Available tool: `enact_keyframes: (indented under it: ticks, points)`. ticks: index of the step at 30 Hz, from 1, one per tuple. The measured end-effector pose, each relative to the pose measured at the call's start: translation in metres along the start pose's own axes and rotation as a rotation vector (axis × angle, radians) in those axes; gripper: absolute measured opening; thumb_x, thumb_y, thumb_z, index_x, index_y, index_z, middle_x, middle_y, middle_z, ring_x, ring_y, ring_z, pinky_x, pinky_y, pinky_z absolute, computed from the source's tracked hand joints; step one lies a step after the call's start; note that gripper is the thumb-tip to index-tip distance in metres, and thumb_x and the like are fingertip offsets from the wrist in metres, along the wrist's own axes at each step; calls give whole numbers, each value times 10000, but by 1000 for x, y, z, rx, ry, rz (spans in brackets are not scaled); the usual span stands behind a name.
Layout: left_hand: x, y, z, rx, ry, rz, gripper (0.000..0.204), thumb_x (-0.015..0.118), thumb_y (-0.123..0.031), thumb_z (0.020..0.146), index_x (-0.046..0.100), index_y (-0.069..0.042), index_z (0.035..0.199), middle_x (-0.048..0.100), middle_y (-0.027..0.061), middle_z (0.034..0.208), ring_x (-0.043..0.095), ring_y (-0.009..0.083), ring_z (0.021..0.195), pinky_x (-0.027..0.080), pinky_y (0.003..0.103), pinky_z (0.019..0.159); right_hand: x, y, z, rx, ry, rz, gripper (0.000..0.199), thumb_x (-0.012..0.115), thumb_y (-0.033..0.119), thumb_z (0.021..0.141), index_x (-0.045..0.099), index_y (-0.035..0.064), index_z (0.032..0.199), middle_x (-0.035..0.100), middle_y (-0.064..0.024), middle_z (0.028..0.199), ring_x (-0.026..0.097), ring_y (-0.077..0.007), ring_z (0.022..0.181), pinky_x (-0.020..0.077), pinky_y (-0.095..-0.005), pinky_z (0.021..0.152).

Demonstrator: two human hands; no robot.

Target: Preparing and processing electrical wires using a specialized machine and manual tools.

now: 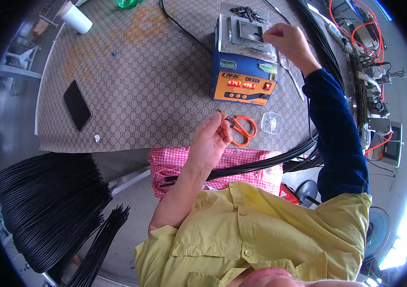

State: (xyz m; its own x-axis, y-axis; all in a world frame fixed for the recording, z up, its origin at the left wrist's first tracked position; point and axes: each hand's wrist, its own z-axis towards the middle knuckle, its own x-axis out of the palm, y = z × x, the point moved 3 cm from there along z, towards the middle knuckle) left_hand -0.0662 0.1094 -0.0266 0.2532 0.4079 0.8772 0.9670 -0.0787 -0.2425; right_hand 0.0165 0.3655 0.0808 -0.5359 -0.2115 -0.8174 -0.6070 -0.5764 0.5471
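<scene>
My left hand (pixel 209 142) is closed in a pinch by the table's front edge, just left of orange-handled scissors (pixel 245 131). A tiny dark tip shows at its fingers, too small to name. My right hand (pixel 287 42) reaches over a blue box-shaped heater (pixel 220 64), which looks like a solder pot, with an orange front panel and red lit digits. Its fingers are pinched at the right rim of the square metal basin (pixel 250 31) on top. Something small and dark sits at those fingertips. Small dark pieces (pixel 246 13) lie heaped behind the basin.
A clear plastic dish (pixel 271 123) and a thin metal tool (pixel 293 79) lie right of the scissors. On the left are a black phone (pixel 77 105) and a white cup (pixel 75 18). Black cable bundles (pixel 50 205) hang at lower left; more cables (pixel 241 170) cross my lap.
</scene>
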Motion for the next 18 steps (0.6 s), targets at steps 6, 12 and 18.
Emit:
enact_keyframes:
  ticks: [6,12,18]
  points:
    - [16,1,-4,27,40,113,139,501,-190,859,531,-56,881,515,10,716,475,101,626,405,227,603,-12,13,-46,310,201,790,203,583,163,803,563,-21,887,463,34,577,380,-21,444,257,-157,389]
    - [46,2,-16,147,119,307,141,513,-147,847,523,-25,917,519,16,736,481,90,643,402,210,613,10,36,-126,435,384,1436,131,502,163,858,534,36,860,454,21,599,369,-42,454,245,-165,394]
    - [68,9,-32,181,124,397,182,525,-127,839,535,-12,979,541,17,776,492,82,688,403,199,642,30,39,-173,400,375,1644,115,521,163,845,543,60,891,472,16,641,407,-66,499,277,-187,426]
